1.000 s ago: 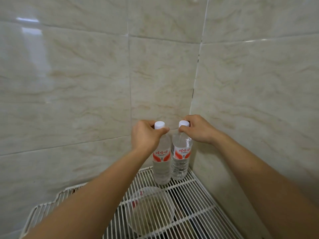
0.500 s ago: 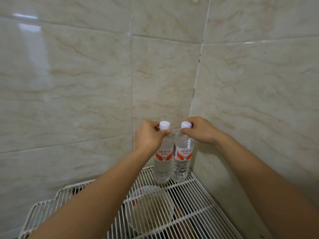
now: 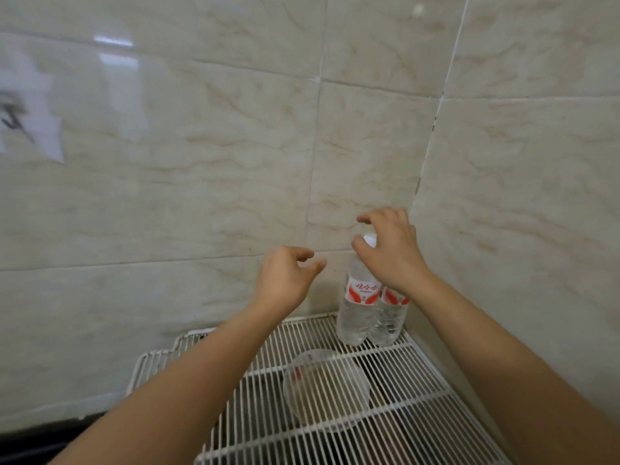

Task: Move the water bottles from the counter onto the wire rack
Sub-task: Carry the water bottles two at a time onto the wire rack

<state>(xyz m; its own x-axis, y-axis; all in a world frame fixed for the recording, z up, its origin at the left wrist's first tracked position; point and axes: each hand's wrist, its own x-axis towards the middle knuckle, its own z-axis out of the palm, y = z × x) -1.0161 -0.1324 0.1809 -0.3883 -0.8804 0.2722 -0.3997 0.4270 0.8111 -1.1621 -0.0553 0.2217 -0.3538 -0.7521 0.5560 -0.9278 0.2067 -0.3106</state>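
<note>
Now my left hand (image 3: 285,280) hangs loose-fingered, holding nothing, above the wire rack (image 3: 419,397). A clear bowl (image 3: 325,391) sits on its wires. Two water bottles (image 3: 357,313) stand upright, touching, in the rack's back corner, with my right hand (image 3: 391,253) spread over their caps.

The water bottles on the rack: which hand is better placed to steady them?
Probably right: the right hand hangs open just above the water bottles; the left hand is apart, to their left.
</note>
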